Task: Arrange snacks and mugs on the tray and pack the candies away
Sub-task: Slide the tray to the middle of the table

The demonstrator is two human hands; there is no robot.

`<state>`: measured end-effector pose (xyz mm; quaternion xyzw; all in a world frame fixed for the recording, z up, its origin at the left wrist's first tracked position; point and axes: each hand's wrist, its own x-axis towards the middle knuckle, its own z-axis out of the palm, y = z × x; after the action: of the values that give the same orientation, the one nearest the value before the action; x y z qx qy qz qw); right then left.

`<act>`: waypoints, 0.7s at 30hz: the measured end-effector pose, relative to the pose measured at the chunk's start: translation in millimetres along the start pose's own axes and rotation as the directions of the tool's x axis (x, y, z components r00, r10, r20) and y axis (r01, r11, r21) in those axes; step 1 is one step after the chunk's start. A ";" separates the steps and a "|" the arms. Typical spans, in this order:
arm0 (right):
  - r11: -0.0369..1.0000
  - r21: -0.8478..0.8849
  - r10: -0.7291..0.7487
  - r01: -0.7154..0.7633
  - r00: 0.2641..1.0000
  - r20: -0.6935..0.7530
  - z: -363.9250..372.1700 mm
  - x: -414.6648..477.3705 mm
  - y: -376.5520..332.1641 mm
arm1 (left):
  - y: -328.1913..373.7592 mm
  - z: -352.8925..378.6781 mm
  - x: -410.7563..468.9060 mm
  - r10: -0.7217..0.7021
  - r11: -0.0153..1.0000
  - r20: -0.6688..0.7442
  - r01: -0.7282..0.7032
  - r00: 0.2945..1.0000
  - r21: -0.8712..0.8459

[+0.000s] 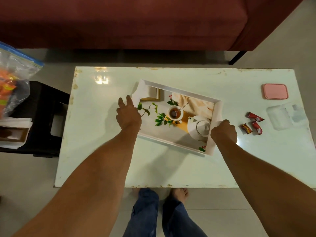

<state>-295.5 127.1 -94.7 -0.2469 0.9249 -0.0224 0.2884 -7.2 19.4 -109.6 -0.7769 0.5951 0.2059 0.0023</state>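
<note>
A white tray (216,113) with a printed picture of a teapot, cup and leaves lies at an angle on the middle of the white table (102,151). My right hand (224,130) is closed around the tray's right handle. At the tray's left end my left hand (128,113) rests with fingers spread, touching the edge near the left handle. Three red-wrapped candies (253,123) lie on the table right of the tray. Beyond them sit a clear plastic container (280,117) and its pink lid (275,91). No mugs are in view.
A dark red sofa (136,23) runs along the far side of the table. On the left a black stool (42,117) carries a box and a zip bag of orange snacks (12,82). My feet and jeans show under the table's near edge.
</note>
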 end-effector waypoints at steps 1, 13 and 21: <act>1.000 0.007 0.006 -0.006 1.000 0.006 -0.4 2.4 0.2 | -0.5 -0.4 1.9 -0.042 0.999 0.006 0.042 0.999 -0.031; 0.986 -0.015 -0.168 0.167 0.982 -0.081 -2.2 13.2 -24.7 | -33.2 -6.5 -7.5 -0.242 0.961 0.058 0.248 0.968 -0.122; 0.985 -0.040 -0.167 0.165 0.984 -0.064 -0.7 10.8 -34.6 | -47.2 -2.6 -19.2 -0.260 0.957 0.054 0.265 0.964 -0.116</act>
<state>-288.2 91.7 -93.4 -0.3273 0.9105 -0.0385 0.2499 33.3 50.3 -112.4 -0.8436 0.4729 0.2544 -0.0067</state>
